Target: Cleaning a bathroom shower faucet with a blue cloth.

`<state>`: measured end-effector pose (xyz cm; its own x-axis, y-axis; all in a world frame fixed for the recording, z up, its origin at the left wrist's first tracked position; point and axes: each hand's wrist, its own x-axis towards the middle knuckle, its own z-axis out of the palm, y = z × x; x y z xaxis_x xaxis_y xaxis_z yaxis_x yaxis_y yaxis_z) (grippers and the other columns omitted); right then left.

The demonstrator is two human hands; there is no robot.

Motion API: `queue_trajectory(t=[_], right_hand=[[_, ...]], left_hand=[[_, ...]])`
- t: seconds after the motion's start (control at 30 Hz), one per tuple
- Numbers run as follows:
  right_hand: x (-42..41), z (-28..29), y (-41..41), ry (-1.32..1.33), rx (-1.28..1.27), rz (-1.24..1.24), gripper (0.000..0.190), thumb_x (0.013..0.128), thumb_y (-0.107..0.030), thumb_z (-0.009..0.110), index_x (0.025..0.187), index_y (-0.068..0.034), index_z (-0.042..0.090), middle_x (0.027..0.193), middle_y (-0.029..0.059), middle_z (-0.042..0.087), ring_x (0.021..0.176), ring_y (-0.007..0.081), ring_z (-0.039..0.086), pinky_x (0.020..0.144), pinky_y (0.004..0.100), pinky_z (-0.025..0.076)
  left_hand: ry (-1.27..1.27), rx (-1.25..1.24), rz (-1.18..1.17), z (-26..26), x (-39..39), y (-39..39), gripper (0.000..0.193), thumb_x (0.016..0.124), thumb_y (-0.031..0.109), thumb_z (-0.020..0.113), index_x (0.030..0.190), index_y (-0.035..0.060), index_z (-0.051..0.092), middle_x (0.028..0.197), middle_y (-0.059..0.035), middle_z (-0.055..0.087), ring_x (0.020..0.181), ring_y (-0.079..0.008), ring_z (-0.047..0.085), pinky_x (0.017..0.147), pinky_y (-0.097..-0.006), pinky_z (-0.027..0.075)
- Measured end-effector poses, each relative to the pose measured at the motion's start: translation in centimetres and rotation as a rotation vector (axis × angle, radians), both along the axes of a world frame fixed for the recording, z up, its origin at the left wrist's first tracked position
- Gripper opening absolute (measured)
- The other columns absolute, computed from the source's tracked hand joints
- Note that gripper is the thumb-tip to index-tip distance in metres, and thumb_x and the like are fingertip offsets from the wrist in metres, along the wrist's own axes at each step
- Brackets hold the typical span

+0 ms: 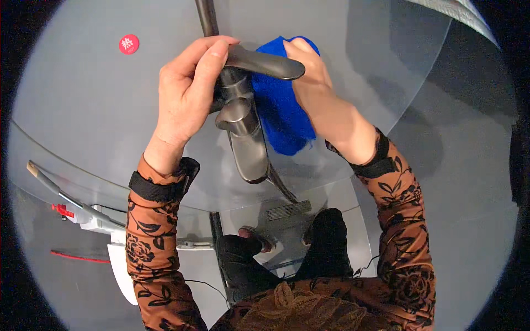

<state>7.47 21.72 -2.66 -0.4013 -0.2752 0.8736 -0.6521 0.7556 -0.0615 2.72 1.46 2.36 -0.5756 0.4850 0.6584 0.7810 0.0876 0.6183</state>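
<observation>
A dark metal shower faucet point(240, 120) with a lever handle point(269, 64) and a spout is fixed on a grey wall panel. My left hand point(186, 82) grips the faucet's upper left part, thumb and forefinger at the base of the lever. To the right of the faucet, my right hand point(314, 82) holds a blue cloth point(281, 111), which hangs down beside the faucet body. The fingertips of the right hand are partly hidden by the cloth. From the top of the faucet a dark metal pipe point(207, 16) rises.
A round red sticker point(129, 44) is on the wall at the upper left. A white toilet point(122, 265) and a grey-handled tool point(54, 182) lie to the lower left, near a bottle with a red top point(63, 210). A floor drain grate point(288, 210) is below the faucet.
</observation>
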Motion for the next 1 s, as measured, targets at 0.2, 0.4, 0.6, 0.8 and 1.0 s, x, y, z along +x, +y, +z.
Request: queue_trajectory(t=[0.2,0.4,0.6,0.8,1.0], right_hand=[[0.9,0.9,-1.0,0.168,0.241,-0.174,0.025,0.072,-0.013,0.071,0.097,-0.014,0.072,0.083,0.0014,0.067,0.085,0.0249,0.061,0.079,0.0368,0.041],[-0.2,-1.8,-4.4,-0.173,-0.704,0.222,0.027,0.101,-0.024,0.055,0.098,0.001,0.065,0.095,0.0055,0.067,0.084,0.0119,0.07,0.074,0.0283,0.059],[0.3,-0.6,-2.2,-0.138,-0.416,0.185,0.016,0.085,-0.015,0.062,0.095,-0.003,0.067,0.088,0.0056,0.063,0.085,0.0217,0.06,0.071,0.0363,0.047],[-0.8,-0.8,-2.0,-0.024,-0.344,0.151,0.017,0.074,-0.005,0.063,0.091,-0.003,0.066,0.082,0.0084,0.055,0.084,0.0296,0.053,0.068,0.0414,0.038],[-2.1,-3.0,-4.2,0.137,-0.293,0.082,0.023,0.076,-0.002,0.065,0.099,-0.004,0.068,0.095,0.0115,0.061,0.093,0.0316,0.055,0.08,0.0413,0.043]], left_hand=[[0.039,-0.021,0.019,0.4,0.0,-0.1,0.03,0.103,0.027,0.058,0.112,0.0025,0.071,0.082,0.0032,0.063,0.077,-0.0051,0.053,0.068,-0.0217,0.044],[0.048,-0.059,0.048,0.6,-0.2,0.1,0.033,0.104,0.027,0.051,0.114,0.0032,0.072,0.092,0.0029,0.067,0.072,-0.0028,0.047,0.063,-0.0199,0.038],[0.059,-0.046,0.061,0.3,-0.6,-0.3,0.033,0.104,0.027,0.051,0.114,0.0032,0.072,0.093,0.0024,0.068,0.073,-0.0032,0.049,0.065,-0.0205,0.04],[0.059,0.03,0.016,0.0,-0.8,-0.1,0.029,0.102,0.026,0.058,0.111,0.002,0.073,0.082,0.0017,0.065,0.079,-0.0058,0.055,0.071,-0.0234,0.048],[0.091,-0.055,0.126,-0.2,-2.1,-1.5,0.037,0.104,0.035,0.053,0.112,0.0062,0.073,0.089,0.0023,0.069,0.067,-0.0046,0.047,0.059,-0.0222,0.039]])
